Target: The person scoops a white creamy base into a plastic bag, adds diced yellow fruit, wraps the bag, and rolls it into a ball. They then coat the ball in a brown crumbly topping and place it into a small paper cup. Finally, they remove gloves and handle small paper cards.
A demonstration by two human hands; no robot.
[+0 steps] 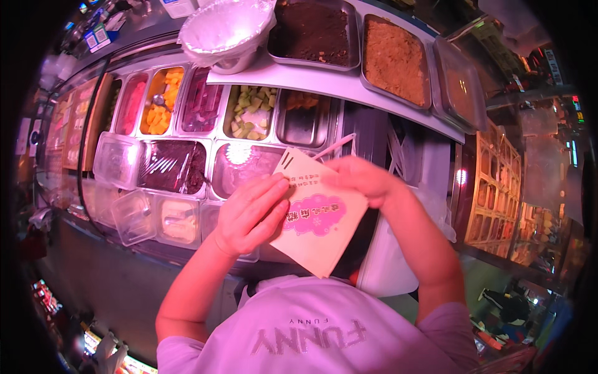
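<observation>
A flat cream paper bag with a pink printed patch is held between my hands, in front of my chest and over the near edge of the counter. The fingers of my left hand lie together across its left edge; the thumb is hidden. At the bag's upper right corner, my right hand is closed on the paper. Just beyond the bag, a pale stick or handle slants up to the right; its lower end is hidden.
Metal pans of cut fruit, such as orange cubes and green chunks, fill the counter ahead. On the raised shelf stand a plastic-covered bowl, a dark crumb tray and a brown powder tray. Clear plastic tubs sit at left.
</observation>
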